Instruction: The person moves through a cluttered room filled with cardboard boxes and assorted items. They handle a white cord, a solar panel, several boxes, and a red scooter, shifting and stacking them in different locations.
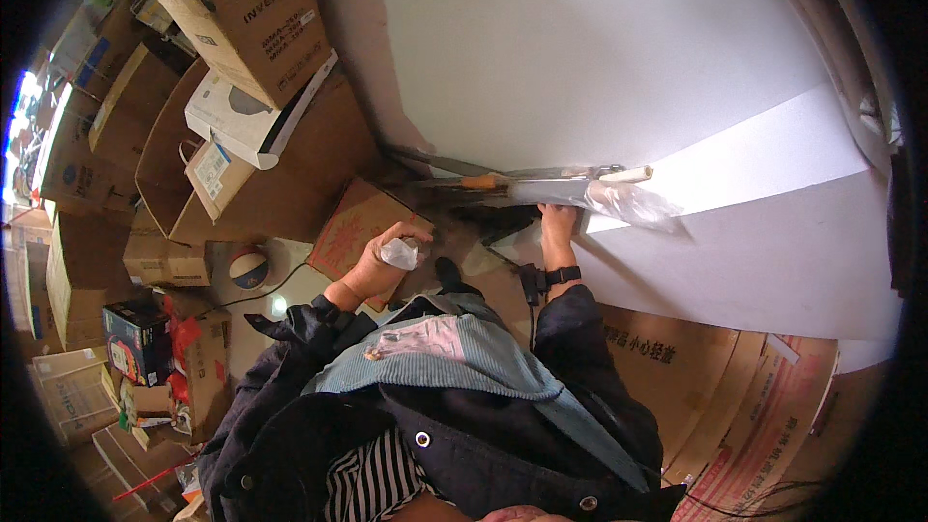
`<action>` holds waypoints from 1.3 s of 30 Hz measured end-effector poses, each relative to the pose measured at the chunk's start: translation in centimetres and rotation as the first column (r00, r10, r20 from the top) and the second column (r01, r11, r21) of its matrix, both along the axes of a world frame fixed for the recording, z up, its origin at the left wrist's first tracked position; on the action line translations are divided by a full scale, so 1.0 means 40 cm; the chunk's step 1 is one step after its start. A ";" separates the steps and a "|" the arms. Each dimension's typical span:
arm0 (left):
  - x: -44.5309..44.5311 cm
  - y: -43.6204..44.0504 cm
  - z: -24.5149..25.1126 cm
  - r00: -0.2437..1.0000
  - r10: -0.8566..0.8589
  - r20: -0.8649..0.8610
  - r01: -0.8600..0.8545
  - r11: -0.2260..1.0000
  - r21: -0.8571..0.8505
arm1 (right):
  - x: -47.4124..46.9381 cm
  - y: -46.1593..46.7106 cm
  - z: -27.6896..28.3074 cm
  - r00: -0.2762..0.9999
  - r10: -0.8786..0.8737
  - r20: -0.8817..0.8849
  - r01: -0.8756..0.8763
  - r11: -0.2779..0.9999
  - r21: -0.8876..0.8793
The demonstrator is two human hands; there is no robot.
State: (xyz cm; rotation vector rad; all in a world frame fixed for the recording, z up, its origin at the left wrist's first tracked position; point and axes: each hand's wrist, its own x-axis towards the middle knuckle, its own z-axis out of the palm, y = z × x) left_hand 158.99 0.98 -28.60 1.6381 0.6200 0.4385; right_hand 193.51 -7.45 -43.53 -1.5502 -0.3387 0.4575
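Note:
My left hand (pixel 377 264) is curled around an upright object whose end is covered in clear plastic wrap (pixel 400 254). Most of that object is hidden below its top, so I cannot tell what it is. Against the white wall, my right hand (pixel 557 226) reaches in beside several long items. Its fingertips are hidden, and whether they grip anything is unclear. Just beyond them lies a long item in clear plastic wrapping (pixel 631 203). An orange-brown handle or sleeve (pixel 482 181) shows on a long tool next to it.
A cardboard box with a red print (pixel 344 232) stands beside my left hand. Large cartons (pixel 312 159) are stacked on the left, with a white box (pixel 235 116) on top. A small ball (pixel 249 267) and a black cable (pixel 290 277) lie on the floor. Flattened cardboard (pixel 674 370) leans at right.

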 end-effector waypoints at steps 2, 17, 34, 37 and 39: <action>-0.007 0.000 -0.016 1.000 0.005 -0.010 -0.005 1.000 -0.010 | 0.017 -0.001 -0.007 0.992 0.118 -0.050 -0.123 0.984 -0.127; -0.003 0.003 -0.014 0.999 0.035 -0.014 -0.035 0.998 -0.058 | -0.074 -0.064 0.118 0.870 0.396 -0.294 -0.484 0.798 -0.359; 0.007 -0.004 -0.002 0.999 0.050 -0.005 -0.050 0.999 -0.004 | -0.041 0.059 -0.097 0.961 -0.050 -0.272 -0.056 0.927 -0.371; -0.003 -0.002 0.001 0.998 0.062 0.009 -0.062 0.998 0.021 | -0.095 0.038 0.090 0.953 -0.021 -0.303 -0.100 0.920 -0.378; 0.004 -0.003 0.001 0.998 0.051 0.021 -0.052 0.999 0.016 | -0.066 0.014 0.120 0.942 -0.040 -0.332 -0.098 0.916 -0.388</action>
